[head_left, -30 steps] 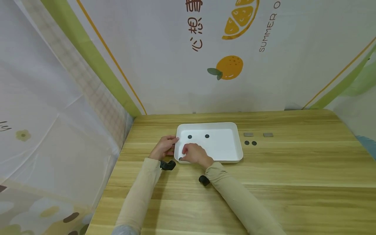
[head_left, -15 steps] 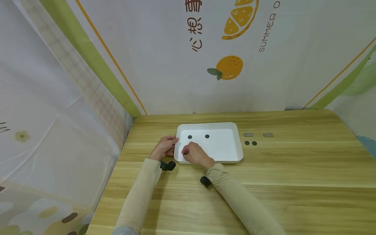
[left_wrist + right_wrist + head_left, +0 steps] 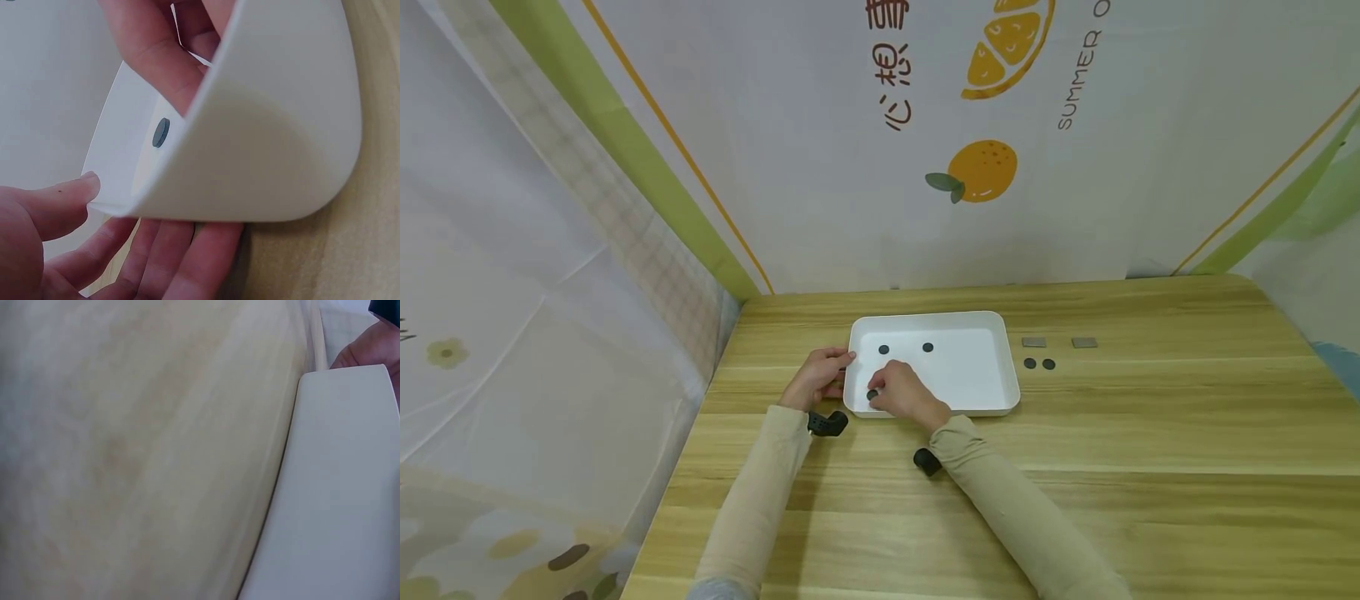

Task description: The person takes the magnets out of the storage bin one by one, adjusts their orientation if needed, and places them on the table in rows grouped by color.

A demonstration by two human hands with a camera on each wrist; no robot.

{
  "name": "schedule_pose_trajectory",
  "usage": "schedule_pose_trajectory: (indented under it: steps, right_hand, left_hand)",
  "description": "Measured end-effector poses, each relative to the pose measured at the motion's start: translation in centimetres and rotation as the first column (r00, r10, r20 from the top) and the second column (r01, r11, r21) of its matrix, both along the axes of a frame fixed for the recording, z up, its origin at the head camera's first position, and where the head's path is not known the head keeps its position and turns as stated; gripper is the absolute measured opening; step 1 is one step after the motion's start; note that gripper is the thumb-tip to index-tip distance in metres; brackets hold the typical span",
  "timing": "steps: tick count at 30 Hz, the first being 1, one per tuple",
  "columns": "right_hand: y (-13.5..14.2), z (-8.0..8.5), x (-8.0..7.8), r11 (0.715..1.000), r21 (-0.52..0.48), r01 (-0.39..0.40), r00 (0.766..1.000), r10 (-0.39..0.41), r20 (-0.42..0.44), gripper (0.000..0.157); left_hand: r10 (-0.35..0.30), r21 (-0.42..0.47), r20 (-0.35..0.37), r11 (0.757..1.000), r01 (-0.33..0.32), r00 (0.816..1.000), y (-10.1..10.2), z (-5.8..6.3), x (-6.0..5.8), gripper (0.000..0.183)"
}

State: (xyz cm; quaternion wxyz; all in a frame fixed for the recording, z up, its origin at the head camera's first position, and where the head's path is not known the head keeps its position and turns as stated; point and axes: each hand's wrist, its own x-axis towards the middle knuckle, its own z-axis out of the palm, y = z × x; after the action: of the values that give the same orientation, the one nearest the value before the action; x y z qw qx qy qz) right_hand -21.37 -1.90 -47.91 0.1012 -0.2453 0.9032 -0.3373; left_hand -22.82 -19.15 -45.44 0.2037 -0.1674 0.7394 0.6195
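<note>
A shallow white tray [image 3: 966,358] lies on the table. My left hand [image 3: 818,375] grips its left wall, thumb over the rim and the other fingers outside, as the left wrist view shows. Inside the tray's near left corner my right hand [image 3: 906,392] pinches a small dark round disc [image 3: 872,395] between thumb and fingers, low over the tray floor. Two similar dark discs, one farther left [image 3: 883,349] and one nearer the middle [image 3: 928,347], lie flat along the tray's far side. The right wrist view shows mostly the tray's outer wall [image 3: 337,481]; the right hand is outside it.
Right of the tray, two dark discs lie close together, a left one [image 3: 1030,363] and a right one [image 3: 1048,364]. Behind them are two flat grey rectangular pieces, the nearer [image 3: 1033,342] and the farther right [image 3: 1084,342]. A printed cloth [image 3: 850,208] hangs behind the wooden table [image 3: 1150,417].
My right hand has lifted the disc away from the tray's near left corner and shifted slightly up and right with it. My left hand stays on the tray wall.
</note>
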Motion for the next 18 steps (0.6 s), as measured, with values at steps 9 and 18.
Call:
schedule_pose_trajectory:
  steps: [9, 18]
  right_hand:
    - [-0.03, -0.06, -0.10, 1.000, 0.015, -0.014, 1.000, 0.014, -0.019, 0.015]
    - [-0.08, 0.07, -0.16, 1.000, 0.023, 0.003, 1.000, -0.003, 0.001, 0.011]
  left_hand:
    - [-0.006, -0.014, -0.016, 1.000, 0.006, 1.000, -0.15, -0.21, 0.01, 0.045]
    - [0.000, 0.009, -0.013, 1.000, 0.000, 1.000, -0.18, -0.28, -0.14, 0.043]
